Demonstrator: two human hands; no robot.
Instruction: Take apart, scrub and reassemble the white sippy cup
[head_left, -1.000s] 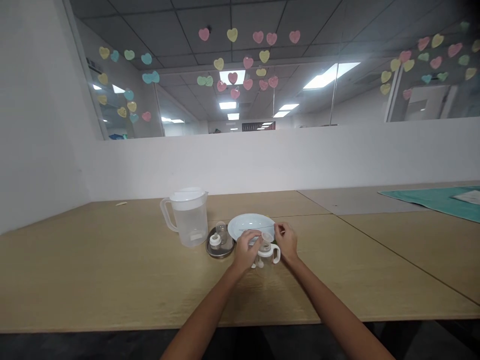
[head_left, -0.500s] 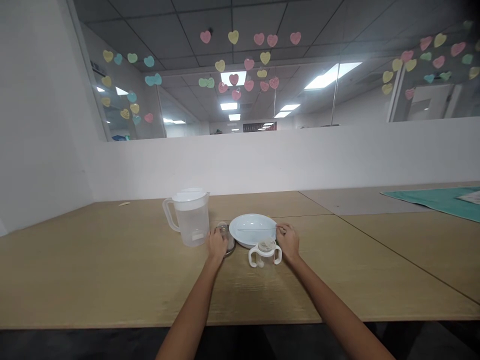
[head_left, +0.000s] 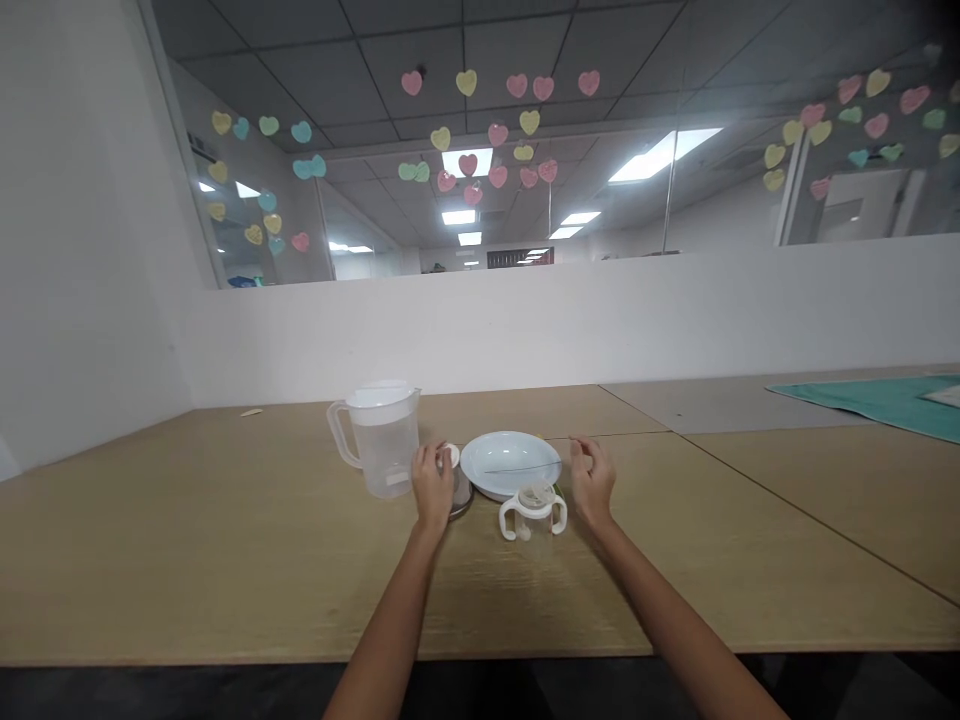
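Observation:
My left hand [head_left: 433, 487] is closed around the edge of a small white round piece [head_left: 450, 456], perhaps a lid. Directly behind this hand is a greyish container [head_left: 460, 492] with a dark base, partly hidden by the fingers. My right hand [head_left: 593, 484] hovers just right of the pale bowl [head_left: 510, 446], thumb and fingers apart, nothing visible between them. A thin dark stick [head_left: 523, 468] lies across the bowl, its right end at the rim. In front of the bowl stands a clear cup with two white handles [head_left: 534, 510].
A translucent lidded pitcher [head_left: 385, 445] stands left of my left hand. A small flat beige piece [head_left: 252, 412] lies at the far left of the wooden table [head_left: 225, 560]. At the far right is a green cloth [head_left: 870, 400]. A white wall [head_left: 495, 335] rises behind.
My right hand has moved off the bowl's rim to the right, and its fingers have parted. The stick has tilted. My left hand has risen slightly, and the white round piece now shows at its fingers.

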